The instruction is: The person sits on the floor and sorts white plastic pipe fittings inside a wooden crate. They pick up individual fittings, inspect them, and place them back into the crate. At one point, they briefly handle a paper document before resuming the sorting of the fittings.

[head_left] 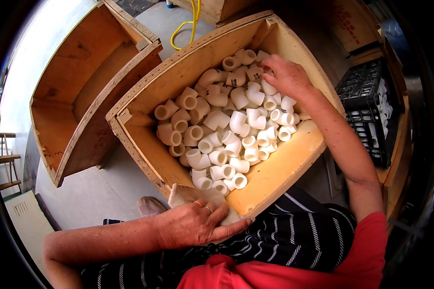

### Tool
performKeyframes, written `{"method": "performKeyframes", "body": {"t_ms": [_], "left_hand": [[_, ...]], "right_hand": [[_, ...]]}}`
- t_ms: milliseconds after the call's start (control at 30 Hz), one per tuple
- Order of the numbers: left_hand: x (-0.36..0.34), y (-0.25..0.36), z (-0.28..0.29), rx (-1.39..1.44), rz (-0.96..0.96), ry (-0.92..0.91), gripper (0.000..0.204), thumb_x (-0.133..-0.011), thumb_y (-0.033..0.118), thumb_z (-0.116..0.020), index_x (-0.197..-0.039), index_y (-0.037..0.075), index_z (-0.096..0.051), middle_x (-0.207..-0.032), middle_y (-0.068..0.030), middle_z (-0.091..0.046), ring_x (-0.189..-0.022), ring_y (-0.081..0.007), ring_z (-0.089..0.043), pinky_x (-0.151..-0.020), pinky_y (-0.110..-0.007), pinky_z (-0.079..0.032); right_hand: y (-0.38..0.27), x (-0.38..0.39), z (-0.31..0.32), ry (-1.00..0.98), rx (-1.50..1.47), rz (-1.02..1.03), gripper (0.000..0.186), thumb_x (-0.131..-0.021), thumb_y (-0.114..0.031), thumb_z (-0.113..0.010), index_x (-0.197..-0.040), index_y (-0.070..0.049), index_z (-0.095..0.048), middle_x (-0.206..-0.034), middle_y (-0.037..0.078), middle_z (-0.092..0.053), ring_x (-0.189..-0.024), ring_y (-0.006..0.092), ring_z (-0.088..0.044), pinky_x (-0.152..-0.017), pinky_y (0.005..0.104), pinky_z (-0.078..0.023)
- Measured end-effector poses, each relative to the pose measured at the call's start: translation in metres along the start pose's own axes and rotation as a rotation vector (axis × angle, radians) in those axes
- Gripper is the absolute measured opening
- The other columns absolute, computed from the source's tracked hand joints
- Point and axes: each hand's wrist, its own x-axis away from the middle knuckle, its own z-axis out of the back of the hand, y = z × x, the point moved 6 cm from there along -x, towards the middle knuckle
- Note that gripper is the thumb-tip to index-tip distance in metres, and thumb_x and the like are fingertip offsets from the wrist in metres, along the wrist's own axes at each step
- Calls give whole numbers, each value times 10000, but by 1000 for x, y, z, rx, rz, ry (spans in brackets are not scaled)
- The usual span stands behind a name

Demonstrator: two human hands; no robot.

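A wooden box (284, 188) holds several white plastic elbow fittings (238, 123), some with dark markings. My right hand (287, 77) reaches into the far right of the box, its fingers loosely bent and apart at the top of the pile, touching the fittings; its fingertips are partly hidden. My left hand (207, 219) is at the near left corner, fingers bent over a beige cloth (183, 195) on the box's edge, gripping it there.
A second wooden box (62, 96) stands left. A black plastic crate (359, 86) with white pieces sits right, among wooden boards. A yellow hose (193, 24) lies behind. A small wooden rack (5, 159) and a pale panel (26, 221) are at the far left.
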Motion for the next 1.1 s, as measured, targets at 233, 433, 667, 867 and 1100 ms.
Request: {"method": "performKeyframes", "body": {"t_ms": [233, 433, 667, 867, 1100], "left_hand": [[0, 0, 0, -2, 5, -16, 732, -915, 157, -503, -1609, 217, -278, -1160, -171, -621, -707, -181, -679, -630, -270, -540], [-1, 0, 2, 18, -4, -67, 729, -920, 177, -503, -1611, 207, -272, -1178, -187, -622, -718, -197, -687, -636, -275, -539], [-2, 0, 3, 27, 4, -60, 728, -931, 175, -500, -1616, 206, -254, -1201, -199, -620, -737, -217, -694, -654, -287, -550], [-1, 0, -1, 21, -1, -48, 737, -923, 179, -514, -1614, 207, -258, -1184, -185, -616, -761, -209, -689, -648, -286, -549], [-1, -2, 5, 27, -26, 51, 657, -938, 143, -466, -1580, 155, -325, -930, -97, -587, -662, -168, -627, -600, -280, -506]], "right_hand": [[-1, 18, 16, -152, -47, -67, 163, -901, -249, -687, -958, -103, -733, -1005, 72, -722, -931, 279, -696, -806, 398, -545], [3, 39, -9, -318, 69, -14, 208, -853, -269, -748, -966, -101, -697, -938, 81, -716, -904, 285, -695, -793, 409, -548], [-2, 36, -17, -251, 103, 46, 190, -829, -224, -741, -933, -95, -646, -927, 79, -694, -878, 293, -687, -778, 415, -540], [6, 36, -8, -211, 49, -52, 147, -850, -186, -696, -957, -92, -660, -918, 86, -714, -898, 294, -695, -785, 411, -548], [26, 32, -7, -318, -267, -248, 197, -863, -199, -716, -1010, -68, -703, -963, 81, -738, -916, 247, -703, -827, 375, -551]]}}
